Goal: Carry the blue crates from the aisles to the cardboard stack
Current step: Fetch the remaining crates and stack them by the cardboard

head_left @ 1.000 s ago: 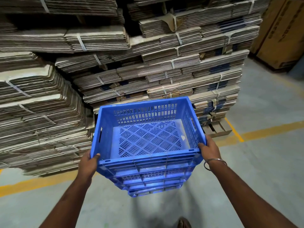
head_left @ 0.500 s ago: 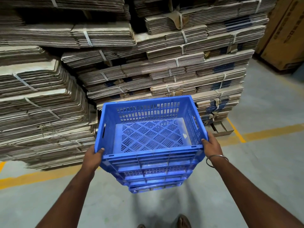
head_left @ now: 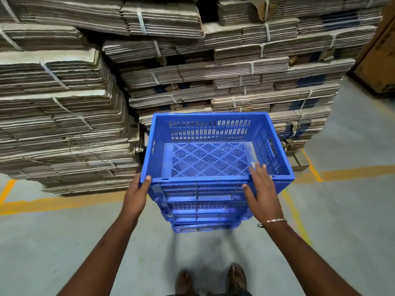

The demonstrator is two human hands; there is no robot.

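Close against the cardboard stack (head_left: 224, 67), on the grey concrete floor (head_left: 342, 221): one blue crate (head_left: 205, 159) in plain view on top, with more blue crate walls nested beneath it, roughly three layers showing, exact count not certain. Top crate is bright blue plastic, rectangular, open and holding nothing; far wall has two rows of vertical slots, base is cut with slots in a diagonal lattice, right wall has a handle cut-out, and the near wall is ribbed. Whether the lowest crate touches the floor cannot be told. Two hands in view. Left hand (head_left: 136, 194) grasps the near-left corner of the top crate, thumb hooked over the rim. Right hand (head_left: 261, 189) lies flat over the near rim toward the right corner, fingers straight and spread, tips reaching inside, not curled round anything; one thin metal bangle (head_left: 272, 221) on that wrist. Two sandalled feet (head_left: 211, 278) at the bottom edge. Cardboard sits in two main piles of flattened sheets, bundled with pale straps, some bundles showing blue print. Yellow floor lines (head_left: 64, 202) run along the front of the piles, passing behind the crates. One large brown carton (head_left: 382, 52) stands at far right.
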